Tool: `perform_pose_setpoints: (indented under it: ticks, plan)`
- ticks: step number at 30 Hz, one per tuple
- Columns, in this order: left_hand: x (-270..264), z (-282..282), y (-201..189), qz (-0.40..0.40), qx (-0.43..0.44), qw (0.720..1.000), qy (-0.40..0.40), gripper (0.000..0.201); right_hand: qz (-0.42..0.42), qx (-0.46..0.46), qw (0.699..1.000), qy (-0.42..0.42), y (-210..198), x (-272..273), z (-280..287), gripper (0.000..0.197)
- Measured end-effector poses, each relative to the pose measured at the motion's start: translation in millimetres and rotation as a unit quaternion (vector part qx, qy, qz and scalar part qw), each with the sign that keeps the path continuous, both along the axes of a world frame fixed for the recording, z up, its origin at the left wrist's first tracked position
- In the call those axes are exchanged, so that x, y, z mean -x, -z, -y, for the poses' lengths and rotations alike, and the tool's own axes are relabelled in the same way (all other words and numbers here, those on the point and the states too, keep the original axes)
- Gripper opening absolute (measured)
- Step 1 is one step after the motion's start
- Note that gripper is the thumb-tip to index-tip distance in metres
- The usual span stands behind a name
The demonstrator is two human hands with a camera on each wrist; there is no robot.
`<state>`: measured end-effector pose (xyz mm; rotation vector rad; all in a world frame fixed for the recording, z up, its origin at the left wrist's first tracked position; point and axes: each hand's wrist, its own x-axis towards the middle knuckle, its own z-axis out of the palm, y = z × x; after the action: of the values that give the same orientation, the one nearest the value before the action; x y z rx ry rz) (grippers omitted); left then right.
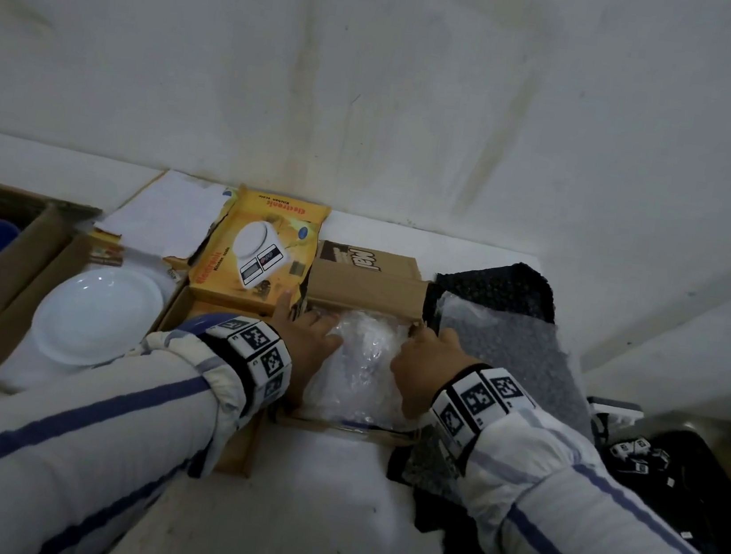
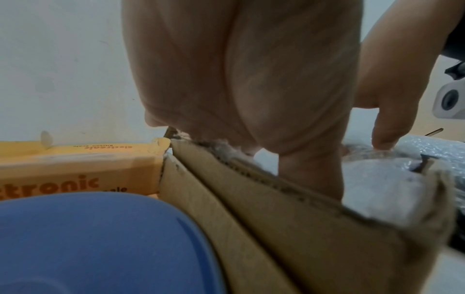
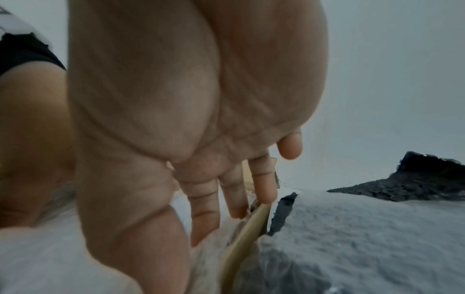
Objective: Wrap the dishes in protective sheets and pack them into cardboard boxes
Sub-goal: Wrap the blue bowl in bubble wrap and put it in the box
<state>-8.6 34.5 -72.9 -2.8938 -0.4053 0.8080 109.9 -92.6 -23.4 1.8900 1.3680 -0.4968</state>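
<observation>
A dish wrapped in clear bubble sheet is being pressed down into the small brown cardboard box at the middle of the white surface, the packing step being judged in hand. It is flanked by the left hand and the right hand, each grip wide with straight fingers, nothing clasped. Next, the bare white plate in the flat tray to the left would need wrapping in the spare bubble sheet on the right
</observation>
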Motion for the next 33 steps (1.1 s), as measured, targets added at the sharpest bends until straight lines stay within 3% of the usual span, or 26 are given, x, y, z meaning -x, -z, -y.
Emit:
perform_pose_setpoints:
  ticks: [9, 14, 18, 25, 28, 30, 33]
  plan:
    - [1, -1, -4, -0.009, 0.005, 1.0, -0.003, 0.107, 0.077, -0.06, 0.995, -0.019, 26, 15, 4, 0.034]
    - [11, 0, -12, 0.036, 0.0, 0.999, 0.009, 0.104, 0.043, -0.05, 0.998, 0.008, 12, 9, 9, 0.034]
    - [16, -1, -20, 0.062, 0.028, 0.997, -0.029, 0.096, 0.027, -0.098, 0.994, 0.026, 3, 10, 6, 0.028]
    - [16, 6, -15, 0.032, -0.022, 0.998, -0.043, 0.083, 0.049, -0.107, 0.993, 0.026, 22, 19, 12, 0.029]
    - [15, 9, -17, 0.015, -0.028, 0.999, -0.043, 0.082, -0.014, -0.121, 0.99, 0.071, 9, 6, 15, 0.019]
    - [10, 10, -22, 0.016, -0.008, 0.999, -0.051, 0.081, -0.12, -0.178, 0.962, 0.166, 1, -13, 20, 0.016]
    - [-10, 25, -38, 0.101, 0.096, 0.988, -0.072, 0.065, -0.19, -0.346, 0.865, 0.31, -11, -45, 39, 0.024]
